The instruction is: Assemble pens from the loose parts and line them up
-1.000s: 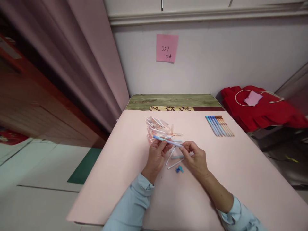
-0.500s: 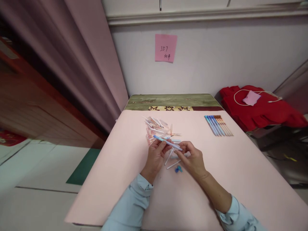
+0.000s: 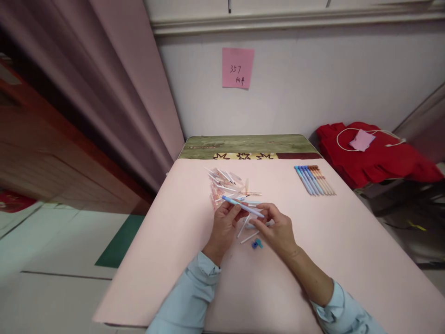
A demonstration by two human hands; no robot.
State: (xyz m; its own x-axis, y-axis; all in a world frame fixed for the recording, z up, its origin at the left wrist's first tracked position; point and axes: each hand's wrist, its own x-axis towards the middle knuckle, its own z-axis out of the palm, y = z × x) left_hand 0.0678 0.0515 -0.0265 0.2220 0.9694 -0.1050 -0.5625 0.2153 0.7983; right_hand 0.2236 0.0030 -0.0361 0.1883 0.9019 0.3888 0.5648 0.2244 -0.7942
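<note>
A blue pen (image 3: pixel 242 206) is held slantwise above the table between my two hands. My left hand (image 3: pixel 224 227) is closed around its darker blue end, thumb on top. My right hand (image 3: pixel 278 228) pinches at the paler lavender end near the thumb and fingertips. Beneath the hands lie white refill sticks (image 3: pixel 249 237) and pale blue pen parts, partly hidden by my fingers. Small blue caps (image 3: pixel 257 243) sit just in front of them. Behind my left hand spreads a loose pile of pen parts (image 3: pixel 224 182), white, clear and pinkish.
A neat row of blue and brown pens (image 3: pixel 314 180) lies at the table's right. The pink-covered table (image 3: pixel 156 278) meets a green board (image 3: pixel 243 143) at the back. Right of it, a red cloth (image 3: pixel 396 162) carries a white cable. A curtain (image 3: pixel 139 93) hangs on the left.
Both hands stay nearly in place with the blue pen between them. My right fingers have shifted very slightly along its end. The view has moved a little.
</note>
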